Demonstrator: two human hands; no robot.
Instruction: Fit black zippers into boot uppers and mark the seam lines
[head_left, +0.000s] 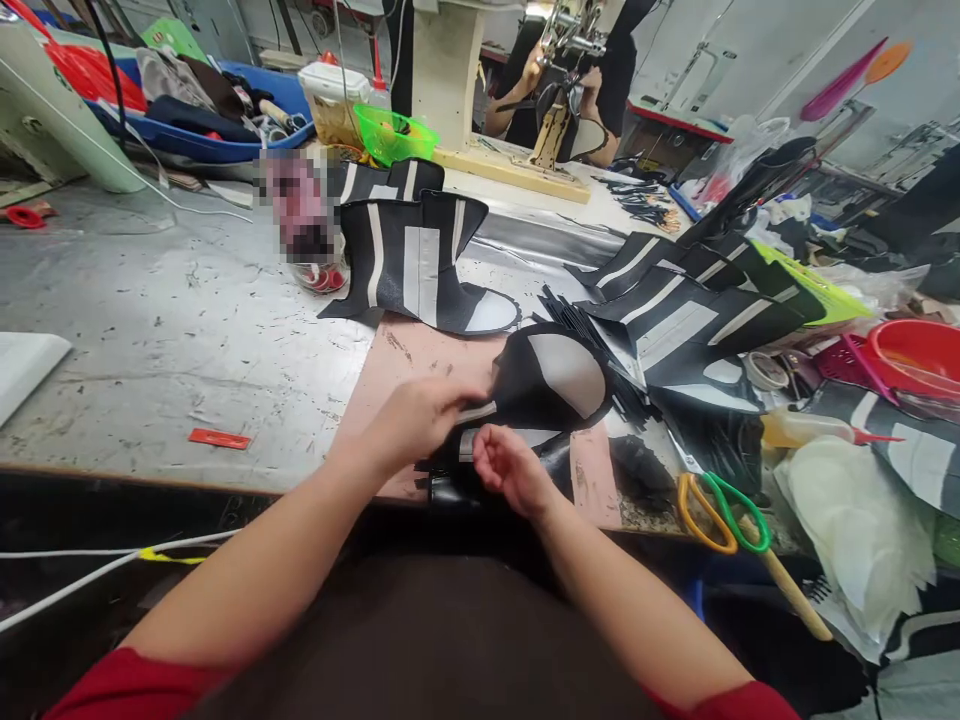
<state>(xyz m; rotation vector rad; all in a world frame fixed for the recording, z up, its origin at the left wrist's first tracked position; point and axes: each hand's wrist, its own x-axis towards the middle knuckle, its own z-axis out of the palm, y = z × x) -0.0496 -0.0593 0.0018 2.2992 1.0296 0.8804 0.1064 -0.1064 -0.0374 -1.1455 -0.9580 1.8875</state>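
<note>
A black shoe upper piece (551, 385) with a grey-white panel lies on a pinkish mat (405, 360) at the table's front edge. My left hand (420, 415) is closed in a pinch on a grey strip at the piece's left edge. My right hand (506, 468) is closed just below it, fingers pressed on the same piece's lower part. Both forearms reach in from the bottom, in red sleeves.
Finished black-and-grey uppers stand behind (420, 255) and fan out at right (697, 310). Scissors with yellow and green handles (724, 510) lie at the front right, beside a glue bottle (810, 428) and red basket (915, 355). Another person works at a sewing machine (570, 90) in back.
</note>
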